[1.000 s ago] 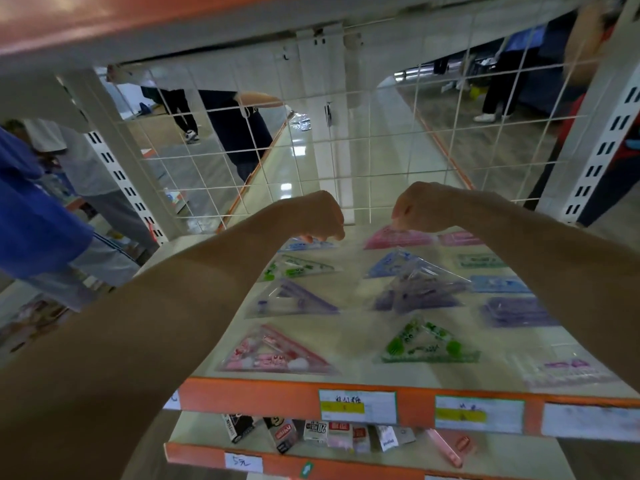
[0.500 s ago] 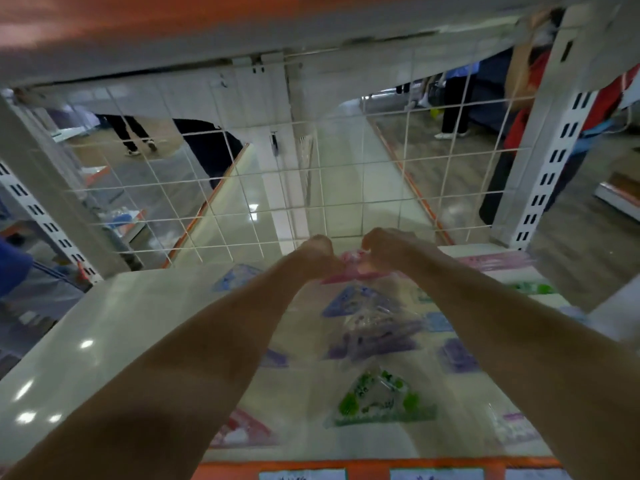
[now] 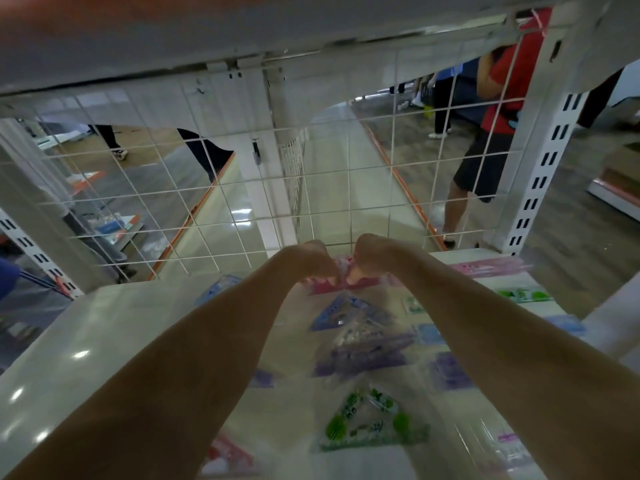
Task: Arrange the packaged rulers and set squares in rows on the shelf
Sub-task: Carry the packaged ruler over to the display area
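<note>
Left hand (image 3: 308, 261) and right hand (image 3: 375, 252) sit knuckle to knuckle at the back of the shelf (image 3: 86, 341), both with fingers curled down and pinching the top edge of the pink pack (image 3: 363, 281). From my feed the fingertips themselves are hidden under the knuckles. That pink pack lies flat at the head of the middle row, just short of the wire grid (image 3: 242, 188) that backs the shelf. Toward me in the same row come a blue set square (image 3: 349, 311), then a purple pack (image 3: 367, 351) that looks like several pieces piled askew, then a green set square (image 3: 372, 424) nearest the front. To the right, a pink ruler (image 3: 491, 266) lies along the back edge with a green ruler (image 3: 523, 294) just in front of it; further packs below them are too blurred for me to name. Under the left forearm I can make out only slivers of another row. Beyond the grid a person (image 3: 502, 98) in a red top and dark shorts stands in the aisle.
</note>
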The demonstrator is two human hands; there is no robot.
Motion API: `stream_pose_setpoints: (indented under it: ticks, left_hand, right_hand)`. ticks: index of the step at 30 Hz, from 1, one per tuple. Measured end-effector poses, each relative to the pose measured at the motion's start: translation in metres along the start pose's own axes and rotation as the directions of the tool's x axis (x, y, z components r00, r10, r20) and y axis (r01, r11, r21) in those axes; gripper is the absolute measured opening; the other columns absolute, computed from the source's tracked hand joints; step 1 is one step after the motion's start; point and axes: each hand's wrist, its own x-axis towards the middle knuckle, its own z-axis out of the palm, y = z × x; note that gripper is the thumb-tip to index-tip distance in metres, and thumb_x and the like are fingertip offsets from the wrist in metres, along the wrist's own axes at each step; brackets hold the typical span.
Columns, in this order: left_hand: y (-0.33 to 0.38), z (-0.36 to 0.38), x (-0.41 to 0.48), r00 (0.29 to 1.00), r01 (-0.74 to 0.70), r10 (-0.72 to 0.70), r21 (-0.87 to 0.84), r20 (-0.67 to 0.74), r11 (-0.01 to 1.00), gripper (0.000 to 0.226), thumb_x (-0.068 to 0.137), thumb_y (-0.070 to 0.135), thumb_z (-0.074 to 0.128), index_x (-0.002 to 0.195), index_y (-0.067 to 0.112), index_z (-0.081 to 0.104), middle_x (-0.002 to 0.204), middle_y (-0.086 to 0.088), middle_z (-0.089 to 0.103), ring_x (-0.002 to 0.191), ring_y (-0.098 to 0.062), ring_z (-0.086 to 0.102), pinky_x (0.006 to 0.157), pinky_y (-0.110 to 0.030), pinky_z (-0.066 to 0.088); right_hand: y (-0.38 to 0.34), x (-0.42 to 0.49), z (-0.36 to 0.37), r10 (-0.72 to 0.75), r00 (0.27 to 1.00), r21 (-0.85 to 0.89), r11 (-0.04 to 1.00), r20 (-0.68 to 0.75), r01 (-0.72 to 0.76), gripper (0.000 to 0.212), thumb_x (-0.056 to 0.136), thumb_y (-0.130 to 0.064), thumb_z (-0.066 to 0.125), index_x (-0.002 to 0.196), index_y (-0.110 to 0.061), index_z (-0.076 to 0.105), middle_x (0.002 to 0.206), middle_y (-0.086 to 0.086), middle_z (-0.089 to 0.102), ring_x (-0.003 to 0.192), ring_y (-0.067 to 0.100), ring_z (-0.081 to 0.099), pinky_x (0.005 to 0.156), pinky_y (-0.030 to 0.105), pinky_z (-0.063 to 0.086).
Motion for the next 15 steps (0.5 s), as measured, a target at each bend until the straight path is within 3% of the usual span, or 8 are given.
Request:
stream_pose_setpoints:
  ticks: [4,7,10,12,15]
  left_hand:
    - [-0.002,0.001,-0.001,1.000,-0.022,0.022,-0.072,0.010,0.997,0.032,0.075,0.022,0.078,0.098,0.004,0.064,0.090,-0.007,0.062,0.076,-0.017,0.059,0.063,-0.025,0.051]
    - [-0.005,-0.002,-0.006,0.997,-0.082,0.081,-0.125,-0.006,0.989,0.026,0.079,0.012,0.074,0.100,0.002,0.063,0.076,-0.004,0.053,0.065,-0.014,0.050,0.053,-0.021,0.043]
    - [-0.009,-0.002,-0.009,0.989,-0.137,0.128,-0.148,-0.067,0.979,0.023,0.084,0.003,0.066,0.106,0.002,0.059,0.081,-0.004,0.052,0.063,-0.012,0.049,0.049,-0.018,0.039]
    - [-0.012,-0.001,-0.010,0.983,-0.160,0.148,-0.109,-0.107,0.981,0.021,0.084,0.006,0.065,0.105,0.001,0.062,0.079,-0.003,0.052,0.063,-0.011,0.047,0.051,-0.018,0.037]
    - [-0.015,0.002,-0.007,0.986,-0.145,0.139,-0.054,-0.097,0.988,0.025,0.086,0.016,0.065,0.106,0.002,0.066,0.081,-0.004,0.057,0.065,-0.012,0.049,0.054,-0.019,0.037]
  right_hand:
    - [0.002,-0.001,-0.003,-0.027,1.000,0.023,0.999,0.010,0.027,0.039,0.073,-0.029,0.080,0.094,-0.015,0.051,0.087,0.003,0.055,0.081,0.023,0.056,0.068,0.028,0.042]
    - [0.006,0.000,-0.002,-0.069,0.997,0.042,0.997,0.017,0.068,0.030,0.077,-0.027,0.076,0.088,-0.012,0.052,0.081,0.002,0.054,0.075,0.020,0.054,0.062,0.026,0.041]
    - [0.008,-0.001,-0.001,-0.162,0.987,0.055,0.985,-0.002,0.161,0.016,0.083,-0.020,0.068,0.080,-0.015,0.053,0.074,-0.001,0.050,0.074,0.019,0.051,0.057,0.023,0.039]
    - [0.009,-0.003,0.001,-0.203,0.977,0.066,0.976,-0.064,0.207,0.009,0.085,-0.017,0.064,0.082,-0.015,0.056,0.075,0.000,0.052,0.073,0.018,0.051,0.059,0.025,0.039]
    - [0.010,-0.004,0.009,-0.213,0.964,0.076,0.971,-0.161,0.227,0.019,0.085,-0.013,0.060,0.069,-0.018,0.052,0.072,0.002,0.054,0.066,0.017,0.052,0.059,0.028,0.040]
